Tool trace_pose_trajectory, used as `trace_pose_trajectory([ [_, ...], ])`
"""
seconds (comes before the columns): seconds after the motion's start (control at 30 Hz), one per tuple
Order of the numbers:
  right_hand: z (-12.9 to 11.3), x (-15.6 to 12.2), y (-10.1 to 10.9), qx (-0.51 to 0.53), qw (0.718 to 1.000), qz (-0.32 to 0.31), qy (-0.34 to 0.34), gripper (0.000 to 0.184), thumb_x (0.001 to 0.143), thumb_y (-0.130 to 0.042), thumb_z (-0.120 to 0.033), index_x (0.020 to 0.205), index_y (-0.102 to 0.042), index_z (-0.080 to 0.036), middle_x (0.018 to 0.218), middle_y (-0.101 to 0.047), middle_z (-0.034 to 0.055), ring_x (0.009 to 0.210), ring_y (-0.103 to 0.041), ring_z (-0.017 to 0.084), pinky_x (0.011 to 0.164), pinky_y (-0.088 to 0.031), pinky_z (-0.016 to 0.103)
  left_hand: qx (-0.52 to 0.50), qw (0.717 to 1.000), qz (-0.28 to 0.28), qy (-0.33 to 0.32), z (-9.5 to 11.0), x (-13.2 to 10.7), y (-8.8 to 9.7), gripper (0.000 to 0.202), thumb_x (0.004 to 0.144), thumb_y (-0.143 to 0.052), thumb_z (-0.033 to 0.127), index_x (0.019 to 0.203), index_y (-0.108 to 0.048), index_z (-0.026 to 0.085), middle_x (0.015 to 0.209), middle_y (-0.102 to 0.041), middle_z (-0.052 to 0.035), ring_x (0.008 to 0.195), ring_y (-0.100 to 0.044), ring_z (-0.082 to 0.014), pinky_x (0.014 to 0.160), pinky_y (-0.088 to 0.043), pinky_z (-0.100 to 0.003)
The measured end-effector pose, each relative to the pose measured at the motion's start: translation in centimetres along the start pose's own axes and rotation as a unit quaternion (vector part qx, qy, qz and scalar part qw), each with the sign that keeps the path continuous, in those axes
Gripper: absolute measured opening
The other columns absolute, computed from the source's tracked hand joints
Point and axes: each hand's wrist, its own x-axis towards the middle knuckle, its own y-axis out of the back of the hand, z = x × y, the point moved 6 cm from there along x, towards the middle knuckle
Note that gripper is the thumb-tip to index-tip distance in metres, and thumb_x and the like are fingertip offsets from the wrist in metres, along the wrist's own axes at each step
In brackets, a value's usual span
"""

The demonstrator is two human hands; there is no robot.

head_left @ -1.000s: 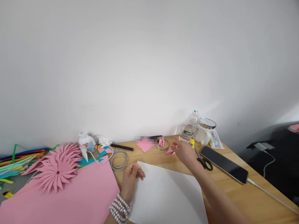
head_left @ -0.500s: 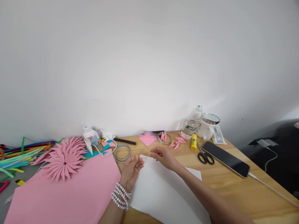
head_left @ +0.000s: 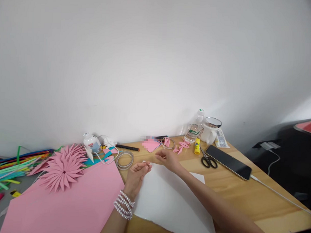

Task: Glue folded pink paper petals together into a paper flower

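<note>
My left hand (head_left: 138,175), with bead bracelets (head_left: 124,204) on the wrist, is closed in a pinch above the left edge of a white paper sheet (head_left: 170,202). Anything between its fingertips is too small to make out. My right hand (head_left: 169,160) hovers just to the right, over the sheet's far edge, its fingers bent and drawn together. What it may hold does not show. A small gap separates the two hands. Left of them lies a large pink sheet (head_left: 65,208), with a pink folded-paper flower (head_left: 63,171) on its far part.
Behind my hands are small pink folded pieces (head_left: 184,144), a glue stick (head_left: 197,146) and a coiled cable (head_left: 125,160). Scissors (head_left: 208,161), a phone (head_left: 229,162), a water bottle (head_left: 194,128) and a mug (head_left: 209,132) stand or lie right. Colored pipe cleaners (head_left: 18,162) lie left.
The view has turned slightly right, so most things sit further left. My left hand has rotated a little, its fingertips now closer together and pointing right. My right hand has barely moved.
</note>
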Motion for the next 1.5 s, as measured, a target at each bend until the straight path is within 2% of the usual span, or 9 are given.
trace_pose_trajectory([
  [0.1, -0.3, 1.8, 0.6, -0.075, 0.996, 0.037, 0.006, 0.015, 0.08, -0.052, -0.024, 0.076, -0.063, -0.015, 0.079, -0.068, 0.0065, 0.073, -0.062, 0.018, 0.067, -0.047, 0.029, 0.014, 1.0, -0.01, -0.011, -0.1, -0.3, -0.5, 0.031, 0.044, -0.084, 0.014, 0.067, -0.064, 0.013, 0.066, -0.068, -0.0007, 0.065, -0.065, -0.0135, 0.064, -0.049, -0.021],
  [0.27, -1.1, 5.4, 0.8, -0.192, 0.979, 0.068, 0.03, 0.021, 0.078, -0.056, -0.015, 0.098, -0.06, -0.016, 0.103, -0.061, 0.0102, 0.094, -0.056, 0.021, 0.08, -0.041, 0.031, 0.033, 0.999, -0.002, -0.019, -0.2, -0.4, -0.8, 0.041, 0.062, -0.073, 0.039, 0.042, -0.046, 0.014, 0.033, -0.042, 0.0062, 0.034, -0.049, -0.0083, 0.04, -0.037, -0.019],
  [0.47, -2.1, 7.8, -0.1, -0.277, 0.958, 0.061, 0.046, 0.013, 0.079, -0.058, -0.02, 0.092, -0.06, -0.018, 0.101, -0.058, 0.0097, 0.092, -0.054, 0.022, 0.069, -0.04, 0.028, 0.064, 0.997, 0.018, -0.031, 0.2, -0.2, -0.2, 0.029, 0.05, -0.081, 0.025, 0.063, -0.058, 0.013, 0.066, -0.061, 0.0004, 0.056, -0.061, -0.0124, 0.052, -0.046, -0.023],
  [0.83, -2.2, 9.1, 0.3, -0.297, 0.953, 0.046, 0.045, 0.018, 0.086, -0.047, -0.021, 0.082, -0.064, -0.018, 0.094, -0.061, 0.0081, 0.085, -0.056, 0.018, 0.063, -0.036, 0.024, 0.045, 0.998, 0.004, -0.041, 0.4, -0.2, -0.4, 0.039, 0.061, -0.07, 0.045, 0.047, -0.054, 0.013, 0.058, -0.06, -0.0028, 0.05, -0.06, -0.0138, 0.046, -0.044, -0.024],
  [0.93, -2.6, 8.7, 1.0, -0.276, 0.959, 0.051, 0.048, 0.02, 0.086, -0.046, -0.019, 0.081, -0.064, -0.018, 0.095, -0.062, 0.0079, 0.086, -0.057, 0.018, 0.064, -0.037, 0.024, 0.045, 0.999, -0.005, -0.022, 0.2, -0.2, -0.7, 0.042, 0.062, -0.069, 0.048, 0.047, -0.055, 0.012, 0.062, -0.061, -0.0041, 0.05, -0.059, -0.0139, 0.045, -0.044, -0.025],
  [1.1, -3.8, 7.6, 2.6, -0.21, 0.973, 0.076, 0.063, 0.019, 0.085, -0.047, -0.023, 0.078, -0.063, -0.02, 0.086, -0.066, 0.0039, 0.079, -0.059, 0.016, 0.065, -0.038, 0.024, 0.09, 0.995, 0.032, -0.028, 0.3, -0.5, -0.4, 0.029, 0.044, -0.083, 0.022, 0.057, -0.059, 0.013, 0.065, -0.061, 0.0004, 0.047, -0.057, -0.0104, 0.046, -0.042, -0.022],
  [1.33, -4.2, 3.5, 3.7, -0.109, 0.982, 0.136, 0.069, 0.021, 0.089, -0.035, -0.028, 0.098, -0.053, -0.02, 0.076, -0.065, 0.0025, 0.063, -0.057, 0.014, 0.057, -0.042, 0.023, 0.064, 0.993, 0.089, -0.045, 0.4, -0.1, 0.8, 0.045, 0.064, -0.066, 0.052, 0.045, -0.05, 0.014, 0.035, -0.044, 0.0032, 0.044, -0.056, -0.0128, 0.045, -0.042, -0.021],
  [1.43, -4.1, 0.5, 3.1, -0.077, 0.981, 0.14, 0.106, 0.018, 0.086, -0.037, -0.022, 0.094, -0.052, -0.019, 0.078, -0.063, 0.005, 0.063, -0.056, 0.015, 0.056, -0.043, 0.025, 0.024, 0.997, 0.074, -0.026, 0.5, 0.0, 0.4, 0.051, 0.064, -0.059, 0.062, 0.072, -0.062, 0.011, 0.067, -0.067, -0.0089, 0.061, -0.065, -0.0211, 0.054, -0.05, -0.03],
  [1.5, -3.9, -1.4, 2.4, -0.074, 0.98, 0.125, 0.135, 0.017, 0.082, -0.039, -0.016, 0.088, -0.054, -0.02, 0.079, -0.061, 0.0056, 0.068, -0.057, 0.016, 0.06, -0.044, 0.027, 0.012, 0.999, 0.034, -0.005, 0.3, 0.0, -0.3, 0.056, 0.065, -0.059, 0.061, 0.092, -0.061, 0.011, 0.083, -0.068, -0.0128, 0.069, -0.066, -0.0236, 0.06, -0.052, -0.035],
])
